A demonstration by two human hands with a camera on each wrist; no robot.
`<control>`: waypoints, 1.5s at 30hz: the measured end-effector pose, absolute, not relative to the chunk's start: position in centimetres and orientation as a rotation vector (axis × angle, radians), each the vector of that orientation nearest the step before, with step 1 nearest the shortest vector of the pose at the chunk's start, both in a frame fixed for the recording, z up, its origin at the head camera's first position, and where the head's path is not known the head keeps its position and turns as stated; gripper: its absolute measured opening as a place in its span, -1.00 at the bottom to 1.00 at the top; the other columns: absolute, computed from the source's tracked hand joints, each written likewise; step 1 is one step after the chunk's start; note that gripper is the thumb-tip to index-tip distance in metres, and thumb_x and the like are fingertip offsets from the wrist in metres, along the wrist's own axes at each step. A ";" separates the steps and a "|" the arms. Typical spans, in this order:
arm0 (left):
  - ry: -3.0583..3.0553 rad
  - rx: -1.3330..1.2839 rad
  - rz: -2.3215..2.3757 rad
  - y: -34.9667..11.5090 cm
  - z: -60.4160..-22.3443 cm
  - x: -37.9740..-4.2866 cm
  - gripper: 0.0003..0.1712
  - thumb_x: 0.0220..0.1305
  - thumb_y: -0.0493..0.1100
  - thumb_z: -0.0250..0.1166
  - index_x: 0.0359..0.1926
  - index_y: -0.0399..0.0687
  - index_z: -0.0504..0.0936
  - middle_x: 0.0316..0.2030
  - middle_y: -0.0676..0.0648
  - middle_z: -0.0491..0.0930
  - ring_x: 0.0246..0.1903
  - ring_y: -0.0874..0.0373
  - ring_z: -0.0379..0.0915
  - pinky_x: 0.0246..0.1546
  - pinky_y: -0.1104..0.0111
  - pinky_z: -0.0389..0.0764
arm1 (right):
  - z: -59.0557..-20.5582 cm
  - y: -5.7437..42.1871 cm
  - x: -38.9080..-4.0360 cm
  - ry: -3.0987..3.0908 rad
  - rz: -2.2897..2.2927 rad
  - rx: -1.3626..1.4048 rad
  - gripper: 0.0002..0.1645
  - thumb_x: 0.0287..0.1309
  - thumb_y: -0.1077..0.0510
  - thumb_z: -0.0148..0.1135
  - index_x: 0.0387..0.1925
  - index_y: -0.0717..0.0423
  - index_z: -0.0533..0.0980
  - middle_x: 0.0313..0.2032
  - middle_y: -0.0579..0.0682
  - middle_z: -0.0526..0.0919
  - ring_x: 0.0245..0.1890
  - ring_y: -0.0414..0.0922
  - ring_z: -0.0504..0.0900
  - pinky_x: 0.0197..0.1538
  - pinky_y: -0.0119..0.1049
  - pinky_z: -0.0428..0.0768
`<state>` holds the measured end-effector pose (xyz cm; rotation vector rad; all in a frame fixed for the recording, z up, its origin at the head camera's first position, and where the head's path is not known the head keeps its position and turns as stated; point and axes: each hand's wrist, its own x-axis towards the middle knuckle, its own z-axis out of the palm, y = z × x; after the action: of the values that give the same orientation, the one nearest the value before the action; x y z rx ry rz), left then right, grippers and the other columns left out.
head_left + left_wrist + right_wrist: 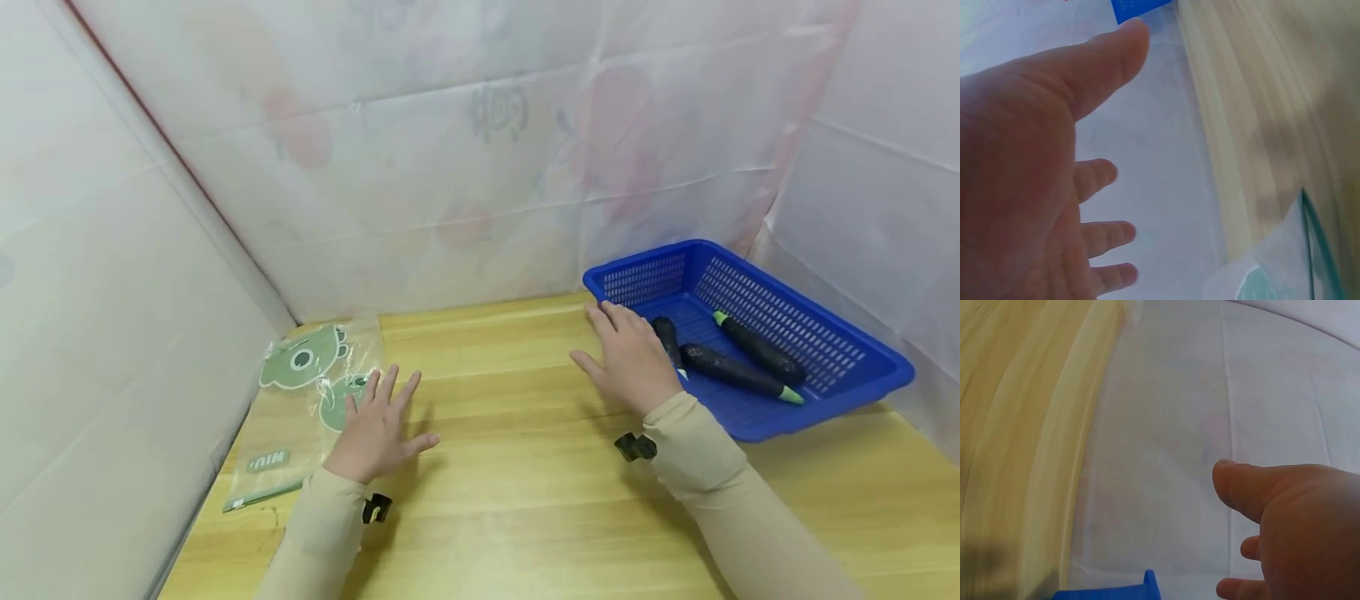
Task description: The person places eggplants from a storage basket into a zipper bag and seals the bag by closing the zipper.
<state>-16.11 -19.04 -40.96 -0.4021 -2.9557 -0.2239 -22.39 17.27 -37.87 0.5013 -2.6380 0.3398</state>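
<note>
My left hand (372, 433) hovers with spread fingers over the right side of a clear zip bag (292, 425), its fingertips overlapping a green cartoon print. Green trim runs along the bag's near edge; in the left wrist view a corner of the bag (1310, 250) stands up from the table. My right hand (633, 358) is held out, fingers extended and holding nothing, by the left rim of a blue plastic basket (847, 321). Three long dark vegetables with pale green ends lie in the basket, one of them (735, 371) near its middle. The hand partly hides the basket's left side.
A wooden table (495, 500) fills the space between and below the hands. White sheeting with faint prints (465, 167) hangs along the back, and plain white sheeting closes both sides. The basket stands close to the right-hand sheet (885, 208).
</note>
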 end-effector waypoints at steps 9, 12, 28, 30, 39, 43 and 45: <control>-3.104 -0.322 -0.238 -21.2 -41.2 -16.2 0.06 -0.10 0.40 0.26 0.36 0.04 0.14 0.32 -0.27 0.03 0.26 -0.31 -0.11 -0.02 -0.38 -0.01 | -38.2 18.4 -22.8 -2.738 0.372 0.312 -0.14 0.09 -0.16 0.17 0.30 0.19 0.15 0.19 0.37 0.22 0.16 0.30 0.18 0.13 0.23 0.12; -3.145 -0.301 -0.222 -22.2 -41.4 -16.4 0.10 -0.16 0.39 0.31 0.35 0.00 0.14 0.31 -0.29 0.05 0.25 -0.32 -0.06 -0.04 -0.37 0.05 | -38.2 18.8 -22.8 -2.768 0.374 0.249 -0.14 0.11 -0.16 0.15 0.30 0.22 0.15 0.17 0.42 0.22 0.13 0.34 0.20 0.11 0.24 0.14; -3.302 -0.256 -0.506 -25.5 -41.8 -17.0 0.03 -0.38 0.03 0.56 0.20 -0.20 0.34 0.17 -0.34 0.23 0.14 -0.29 0.14 0.01 -0.11 0.30 | -37.7 19.3 -22.7 -3.002 0.371 0.136 -0.02 0.17 -0.37 -0.14 0.37 0.21 -0.04 0.09 0.38 0.34 -0.12 0.29 0.45 -0.32 0.19 0.44; -3.316 -0.258 -0.493 -25.7 -41.8 -17.0 -0.01 -0.35 0.03 0.55 0.17 -0.21 0.36 0.14 -0.34 0.27 0.11 -0.27 0.19 0.00 -0.08 0.32 | -37.7 19.3 -22.7 -3.012 0.363 0.137 -0.03 0.18 -0.36 -0.14 0.37 0.21 -0.05 0.10 0.39 0.33 -0.12 0.30 0.45 -0.32 0.20 0.44; -3.332 -0.262 -0.470 -25.8 -41.8 -17.0 -0.14 -0.30 0.04 0.53 0.08 -0.16 0.43 0.05 -0.29 0.36 0.01 -0.18 0.32 -0.05 -0.02 0.38 | -37.6 19.2 -22.5 -3.011 0.349 0.147 -0.05 0.18 -0.33 -0.11 0.36 0.22 -0.02 0.09 0.41 0.31 -0.15 0.31 0.46 -0.35 0.19 0.44; -3.334 -0.263 -0.458 -25.7 -41.8 -17.1 -0.18 -0.27 0.05 0.52 0.07 -0.15 0.45 0.03 -0.27 0.38 -0.01 -0.14 0.34 -0.06 0.01 0.40 | -37.7 19.3 -22.5 -3.007 0.346 0.144 -0.03 0.19 -0.32 -0.10 0.35 0.27 -0.03 0.09 0.42 0.31 -0.13 0.32 0.44 -0.31 0.21 0.44; -3.334 -0.260 -0.458 -25.7 -41.8 -17.1 -0.19 -0.26 0.05 0.52 0.06 -0.16 0.45 0.02 -0.26 0.38 -0.02 -0.13 0.35 -0.06 0.02 0.40 | -37.8 19.3 -22.5 -3.006 0.349 0.139 -0.03 0.19 -0.32 -0.11 0.34 0.30 -0.03 0.09 0.42 0.30 -0.12 0.33 0.43 -0.30 0.22 0.43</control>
<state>-17.12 -25.71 -41.84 -0.2598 -3.3345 -0.4577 -22.53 19.34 -37.79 0.1385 -3.0055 0.3492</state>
